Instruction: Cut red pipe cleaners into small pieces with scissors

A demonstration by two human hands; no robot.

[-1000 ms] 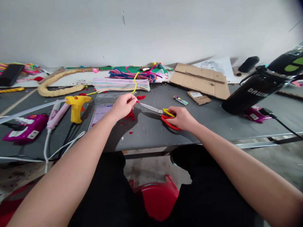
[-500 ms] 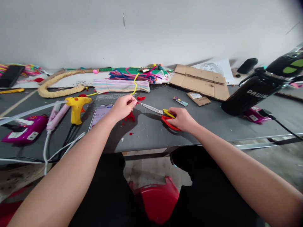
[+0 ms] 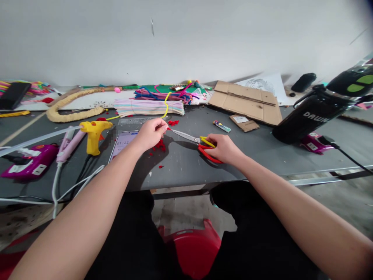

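My left hand [image 3: 153,134] pinches a yellow pipe cleaner [image 3: 166,104], which stands up in a bent curve behind the fingers. A small red bit [image 3: 168,128] shows at the fingertips. My right hand [image 3: 223,147] is wrapped round the handles of a pair of scissors [image 3: 186,135], one handle yellow and one red. The blade tips point left and reach the red bit at my left fingertips. Below and behind the left hand, red fuzzy scraps [image 3: 160,146] lie on the grey table [image 3: 180,171]. A phone [image 3: 124,140] showing a timer lies partly under my left forearm.
On the left are a yellow glue gun [image 3: 94,134], a pink styling iron [image 3: 70,146], a purple power strip [image 3: 32,161] and cables. Pipe cleaner bundles [image 3: 148,107] lie at the back. To the right are a lighter [image 3: 222,126], cardboard [image 3: 247,102] and a black bottle [image 3: 311,112].
The hands and scissors have barely moved. The scissor blades look slightly more closed, near the red bit at my left fingertips.
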